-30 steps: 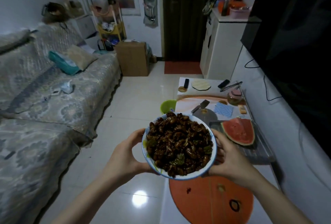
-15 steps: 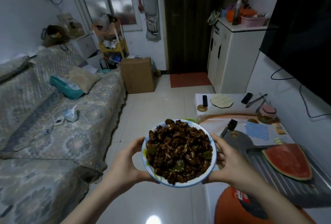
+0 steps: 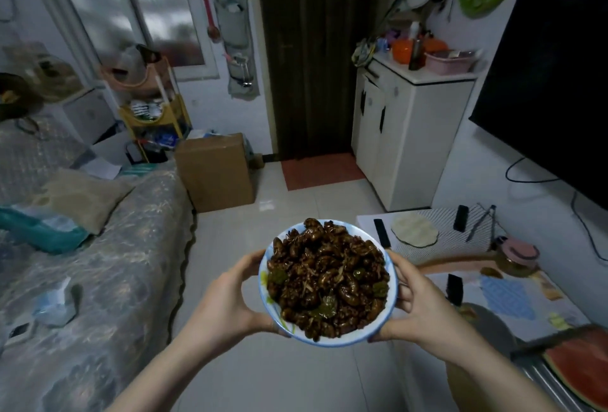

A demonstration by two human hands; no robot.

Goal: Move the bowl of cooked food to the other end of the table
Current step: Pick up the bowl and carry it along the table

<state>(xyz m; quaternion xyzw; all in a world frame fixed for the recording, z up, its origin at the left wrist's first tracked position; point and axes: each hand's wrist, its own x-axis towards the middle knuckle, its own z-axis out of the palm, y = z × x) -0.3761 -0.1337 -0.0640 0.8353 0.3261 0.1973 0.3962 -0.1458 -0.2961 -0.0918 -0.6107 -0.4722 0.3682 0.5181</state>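
A white bowl with a blue rim (image 3: 329, 339), heaped with dark brown cooked food, hangs in the air over the floor, just left of the low table (image 3: 424, 283). My left hand (image 3: 230, 299) grips its left side and my right hand (image 3: 418, 306) grips its right side, thumbs on the rim. The bowl is level. The table runs along the right wall, its far end covered by a striped cloth (image 3: 441, 240).
On the table lie a round flatbread (image 3: 414, 230), two black remotes, tongs, a jar with a pink lid (image 3: 518, 255), a blue cloth (image 3: 506, 296) and a watermelon slice (image 3: 579, 372) on a tray. A sofa (image 3: 98, 263) fills the left. A cardboard box (image 3: 214, 171) and white cabinet (image 3: 408, 135) stand ahead.
I have moved forward along the table with the bowl held in both hands. The watermelon and orange mat slid toward the lower right edge, and the table's far end is now closer.
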